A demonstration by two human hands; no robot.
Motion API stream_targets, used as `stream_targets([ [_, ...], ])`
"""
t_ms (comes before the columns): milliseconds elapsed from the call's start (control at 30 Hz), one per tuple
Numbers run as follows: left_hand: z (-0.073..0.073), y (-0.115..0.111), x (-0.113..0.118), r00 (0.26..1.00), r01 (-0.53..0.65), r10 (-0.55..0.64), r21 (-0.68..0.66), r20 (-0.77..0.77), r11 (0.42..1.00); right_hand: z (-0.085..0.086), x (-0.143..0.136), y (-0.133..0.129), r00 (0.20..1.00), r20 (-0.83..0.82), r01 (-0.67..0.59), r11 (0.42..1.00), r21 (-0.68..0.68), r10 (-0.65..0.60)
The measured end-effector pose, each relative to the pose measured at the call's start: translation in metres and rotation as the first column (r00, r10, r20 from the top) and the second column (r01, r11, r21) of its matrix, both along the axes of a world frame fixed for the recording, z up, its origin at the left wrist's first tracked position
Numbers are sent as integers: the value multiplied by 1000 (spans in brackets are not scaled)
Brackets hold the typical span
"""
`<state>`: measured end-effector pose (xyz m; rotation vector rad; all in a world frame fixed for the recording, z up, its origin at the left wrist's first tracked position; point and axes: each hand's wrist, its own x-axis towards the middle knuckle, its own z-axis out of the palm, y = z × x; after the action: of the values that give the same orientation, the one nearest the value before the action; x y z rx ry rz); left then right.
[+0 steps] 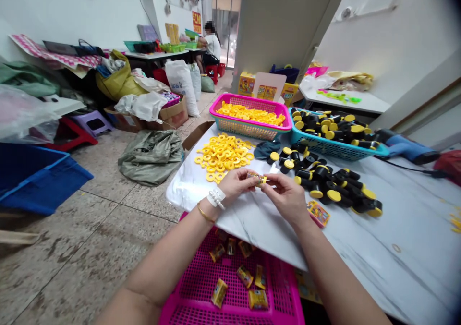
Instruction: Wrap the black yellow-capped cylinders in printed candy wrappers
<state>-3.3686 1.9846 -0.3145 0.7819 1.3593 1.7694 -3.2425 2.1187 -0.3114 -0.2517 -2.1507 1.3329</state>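
Right now, two bare hands meet over the white, grey-streaked surface (367, 253), near its front edge. The left hand (236, 186) has its grip pinched on a small yellow piece with coloured marks (257, 176). The right hand (286, 195) has its grip closed on the right end of that same piece. The fingers hide a lot of it, so I cannot tell its full shape. A white bead bracelet (216, 198) and a thin gold bangle (204, 213) are on the left wrist.

Just past the left hand is a big pile of flat yellow plastic rings (225, 154). Behind that pile, a bright pink basket (288, 125) sits inside a light blue one (248, 132), and it is full of yellow plastic bits (252, 114). A dark blue cloth (267, 149) lies beside the rings.

Past the right hand are lots of short black tubes with yellow ends (320, 173), all in a heap. More of them fill a blue plastic basket (324, 146) behind. A pink and yellow flat thing with pictures (318, 213) lies next to the right wrist. Below the front edge is a big pink basket with holes (288, 291), with small shiny yellow packets (219, 293) in it. Far back, a person in a white top (213, 46) sits on a red stool (213, 72).
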Motion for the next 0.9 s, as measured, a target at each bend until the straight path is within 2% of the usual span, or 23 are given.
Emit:
stream_targets([
  [33, 1, 0, 1, 999, 14, -15, -16, -50, 1000, 1, 0, 0, 1000, 19, 4, 999, -43, -3],
  [100, 2, 0, 3, 966, -24, 15, -32, -256, 999, 3, 0, 0, 998, 58, 18, 977, -212, -6],
  [167, 4, 0, 6, 843, -112, 95, -1, -529, 994, 4, -1, 0, 993, 112, 31, 896, -443, 21],
  [233, 6, 0, 7, 701, -158, 150, 54, -698, 986, 3, -3, 2, 984, 160, 37, 780, -625, 82],
  [267, 6, 0, 8, 668, -152, 155, 71, -728, 986, 2, -4, 2, 978, 171, 31, 725, -688, 120],
  [300, 6, -1, 7, 665, -135, 151, 80, -731, 988, 1, -5, 3, 973, 173, 24, 681, -732, 152],
  [367, 6, -1, 6, 703, -106, 139, 90, -698, 990, 0, -5, 4, 967, 169, 10, 636, -772, 191],
  [400, 5, -1, 5, 733, -89, 126, 89, -669, 992, 0, -5, 5, 965, 169, 4, 631, -776, 202],
  [467, 3, -1, 3, 843, -21, 53, 66, -535, 998, 1, -5, 7, 958, 177, -8, 639, -770, 225],
  [567, -1, 2, 1, 960, 74, -62, 31, -273, 997, 6, -3, 9, 949, 188, -40, 689, -723, 252],
  [767, -2, 1, 4, 992, 33, -28, 38, -125, 999, 10, 0, 4, 958, 85, -175, 795, -580, 273],
  [900, 1, -2, 5, 987, 159, -161, 111, 11, 981, 4, 0, 2, 975, -99, -219, 808, -546, 197],
])
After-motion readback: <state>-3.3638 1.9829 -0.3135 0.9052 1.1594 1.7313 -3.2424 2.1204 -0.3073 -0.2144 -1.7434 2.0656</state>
